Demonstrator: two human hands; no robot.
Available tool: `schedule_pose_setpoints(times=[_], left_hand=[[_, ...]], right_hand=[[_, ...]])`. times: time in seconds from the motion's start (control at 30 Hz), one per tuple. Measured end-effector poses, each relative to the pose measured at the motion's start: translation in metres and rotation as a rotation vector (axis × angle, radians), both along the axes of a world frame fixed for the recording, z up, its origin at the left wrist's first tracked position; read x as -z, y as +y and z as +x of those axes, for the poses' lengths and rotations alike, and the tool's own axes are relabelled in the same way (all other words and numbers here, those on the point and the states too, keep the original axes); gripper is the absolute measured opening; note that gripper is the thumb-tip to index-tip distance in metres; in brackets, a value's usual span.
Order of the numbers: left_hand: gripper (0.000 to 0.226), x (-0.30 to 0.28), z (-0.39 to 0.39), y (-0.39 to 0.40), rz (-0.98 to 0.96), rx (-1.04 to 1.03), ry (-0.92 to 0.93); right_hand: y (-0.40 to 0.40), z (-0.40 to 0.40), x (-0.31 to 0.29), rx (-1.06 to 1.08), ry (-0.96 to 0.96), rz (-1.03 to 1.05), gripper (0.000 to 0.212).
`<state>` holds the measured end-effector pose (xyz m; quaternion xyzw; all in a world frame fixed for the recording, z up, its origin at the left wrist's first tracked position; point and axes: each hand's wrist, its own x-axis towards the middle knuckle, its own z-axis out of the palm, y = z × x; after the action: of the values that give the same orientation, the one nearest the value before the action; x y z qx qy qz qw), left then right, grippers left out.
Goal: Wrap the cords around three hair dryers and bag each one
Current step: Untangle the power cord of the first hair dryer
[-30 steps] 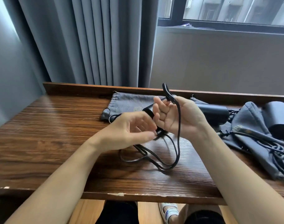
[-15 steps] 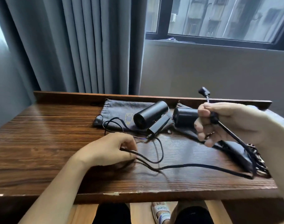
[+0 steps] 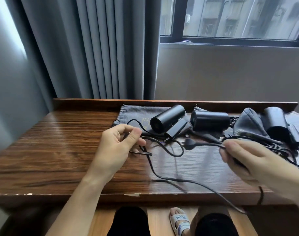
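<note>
Left hand (image 3: 118, 147), raised off the wooden table (image 3: 51, 150) since a moment ago, pinches a loop of black cord (image 3: 164, 178) between thumb and curled fingers, before a hair dryer (image 3: 167, 118) lying on its grey bag (image 3: 133, 113). Right hand (image 3: 247, 159), now lower, grips the cord behind its plug (image 3: 189, 144), which points left instead of up.

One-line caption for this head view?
Left hand and right hand hold a loose black cord; three hair dryers lie unbagged on the wooden table.
</note>
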<state>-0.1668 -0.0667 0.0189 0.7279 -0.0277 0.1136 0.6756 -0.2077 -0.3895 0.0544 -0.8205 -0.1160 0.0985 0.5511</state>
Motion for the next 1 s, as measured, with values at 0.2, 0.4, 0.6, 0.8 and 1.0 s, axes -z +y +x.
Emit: schedule_pose_setpoints(times=[0.2,0.4,0.6,0.8,1.0], left_hand=[[0.034,-0.004,-0.03,0.01,-0.057,0.018,-0.02],[0.03,0.003,-0.06,0.03,0.009,-0.084,-0.179],[0.03,-0.006,-0.081,0.055,-0.056,-0.174,-0.266],[0.031,-0.016,-0.085,0.062,-0.249,-0.226,-0.347],[0.029,-0.018,-0.075,0.067,-0.307,-0.437,-0.301]], right_hand=[[0.023,-0.015,0.026,-0.001,-0.077,0.204,0.033],[0.034,-0.023,0.044,-0.058,0.008,0.371,0.065],[0.053,-0.021,0.056,-0.232,0.054,0.513,0.056],[0.078,-0.016,0.057,-0.314,0.07,0.465,0.045],[0.106,-0.01,0.051,-0.384,0.08,0.441,0.01]])
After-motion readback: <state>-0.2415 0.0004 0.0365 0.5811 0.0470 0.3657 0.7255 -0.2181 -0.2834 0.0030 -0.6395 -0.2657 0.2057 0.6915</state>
